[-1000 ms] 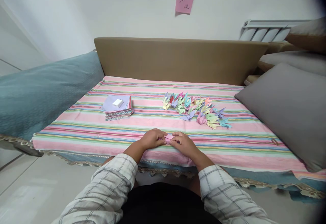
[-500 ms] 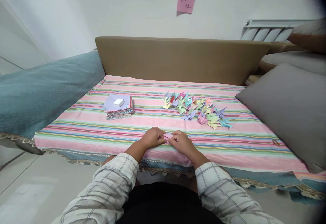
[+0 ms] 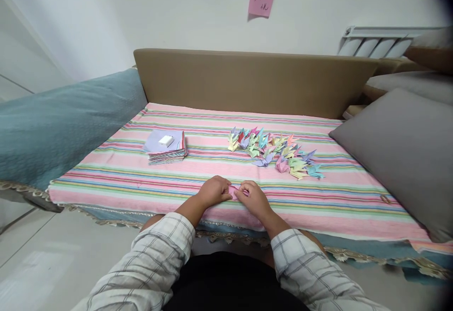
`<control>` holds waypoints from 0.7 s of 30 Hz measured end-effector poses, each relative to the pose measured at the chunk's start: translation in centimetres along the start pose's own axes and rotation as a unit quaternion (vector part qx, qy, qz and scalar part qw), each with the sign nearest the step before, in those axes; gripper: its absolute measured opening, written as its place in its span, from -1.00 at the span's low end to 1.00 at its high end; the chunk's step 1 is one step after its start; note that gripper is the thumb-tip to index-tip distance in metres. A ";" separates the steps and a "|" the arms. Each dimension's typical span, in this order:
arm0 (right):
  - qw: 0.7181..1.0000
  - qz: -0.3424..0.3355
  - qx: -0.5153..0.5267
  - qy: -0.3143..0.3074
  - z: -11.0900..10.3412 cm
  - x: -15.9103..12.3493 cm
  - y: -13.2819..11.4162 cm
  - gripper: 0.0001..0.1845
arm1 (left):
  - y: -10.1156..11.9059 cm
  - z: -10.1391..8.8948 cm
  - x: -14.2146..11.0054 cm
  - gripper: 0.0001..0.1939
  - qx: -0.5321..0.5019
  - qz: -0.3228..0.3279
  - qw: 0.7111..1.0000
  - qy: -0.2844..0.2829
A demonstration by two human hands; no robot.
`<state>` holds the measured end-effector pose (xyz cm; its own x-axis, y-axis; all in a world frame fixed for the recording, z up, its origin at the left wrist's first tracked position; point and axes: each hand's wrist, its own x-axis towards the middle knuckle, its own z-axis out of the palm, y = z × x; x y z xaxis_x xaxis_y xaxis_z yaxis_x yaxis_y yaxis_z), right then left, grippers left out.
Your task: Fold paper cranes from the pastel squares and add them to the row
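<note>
A small piece of pink folded paper is pinched between my two hands, just above the striped cloth near the front edge. My left hand grips its left side with thumb and fingers. On the other side, my right hand has its thumb and fingertips closed on the paper. Much of the paper is covered by my fingers, so its exact folded shape is hard to make out. Beyond my hands, to the right, lies a cluster of folded paper cranes in many colours.
A stack of coloured paper sheets with a small white block on top stands at the left. The striped cloth covers the seat. A grey cushion leans at the right, near a small brown ring-like item.
More of the pink paper shows between my hands now, and its top edge stands slightly apart. My right fingers have shifted a little. The whole view has moved slightly.
</note>
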<state>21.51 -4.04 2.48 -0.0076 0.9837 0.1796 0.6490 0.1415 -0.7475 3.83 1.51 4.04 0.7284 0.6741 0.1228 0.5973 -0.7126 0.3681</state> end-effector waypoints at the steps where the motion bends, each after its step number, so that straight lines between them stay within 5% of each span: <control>1: 1.000 0.001 0.004 -0.002 0.0 0.0 0.1 -0.85 | 0.0 0.0 0.0 -0.81 -0.001 -0.001 1.000 0.001; 13: 0.998 -0.016 -0.057 -0.004 0.3 0.4 0.6 -0.80 | 0.4 0.4 -2.1 -0.83 0.004 -0.132 0.988 0.079; 21: 0.997 0.006 -0.076 -0.021 0.4 0.3 0.2 -0.82 | 0.2 0.7 -2.0 -0.82 -0.017 -0.143 0.985 0.094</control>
<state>21.37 -3.70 2.12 -0.0283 0.9894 0.1423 0.7566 0.1142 -0.6438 2.71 -0.10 3.20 0.4548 0.8727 0.1775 0.7553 -0.4836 0.4423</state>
